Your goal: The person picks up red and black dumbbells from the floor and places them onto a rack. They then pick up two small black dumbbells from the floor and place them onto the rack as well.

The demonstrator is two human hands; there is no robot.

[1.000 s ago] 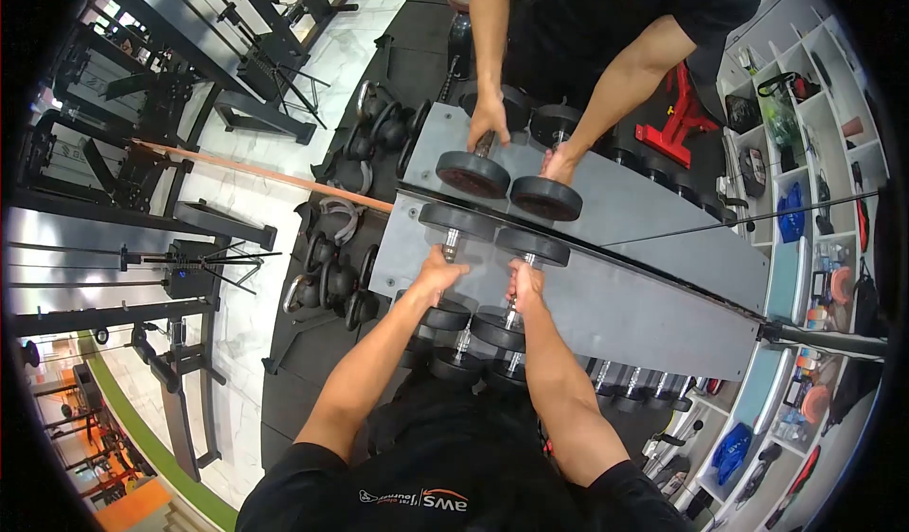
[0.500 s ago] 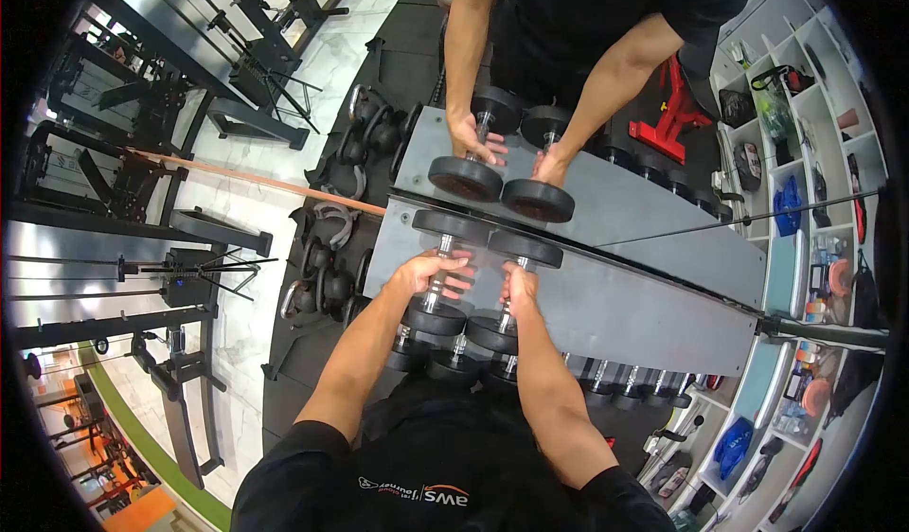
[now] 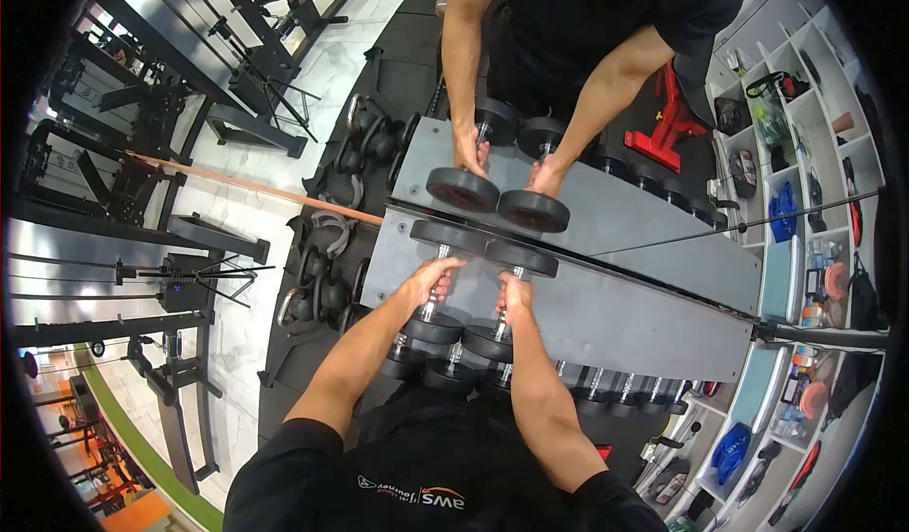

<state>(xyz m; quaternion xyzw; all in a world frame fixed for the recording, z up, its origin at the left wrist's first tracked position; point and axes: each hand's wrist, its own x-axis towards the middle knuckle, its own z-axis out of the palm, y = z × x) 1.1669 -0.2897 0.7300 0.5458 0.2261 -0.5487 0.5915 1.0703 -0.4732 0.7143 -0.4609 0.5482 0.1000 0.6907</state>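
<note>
Two black round-headed dumbbells with chrome handles lie side by side on a grey rack top. My left hand [image 3: 436,279] is wrapped round the handle of the left dumbbell [image 3: 447,237], its thumb stretched along toward the right. My right hand [image 3: 514,295] is closed on the handle of the right dumbbell [image 3: 521,258]. The near heads of both show just below my hands. Behind the far heads, a mirror reflects my arms, my hands and both dumbbells [image 3: 462,189].
The grey rack top [image 3: 625,314] runs off to the right, with smaller dumbbells [image 3: 625,388] along its near side. Kettlebells [image 3: 327,295] stand on the floor at left, beside a cable machine [image 3: 185,281]. White shelves [image 3: 786,418] with bags and bottles are at right.
My left hand's fingers, spread beside the left dumbbell's handle before, have now closed round it. My right hand keeps its grip. Both dumbbells stay in nearly the same place.
</note>
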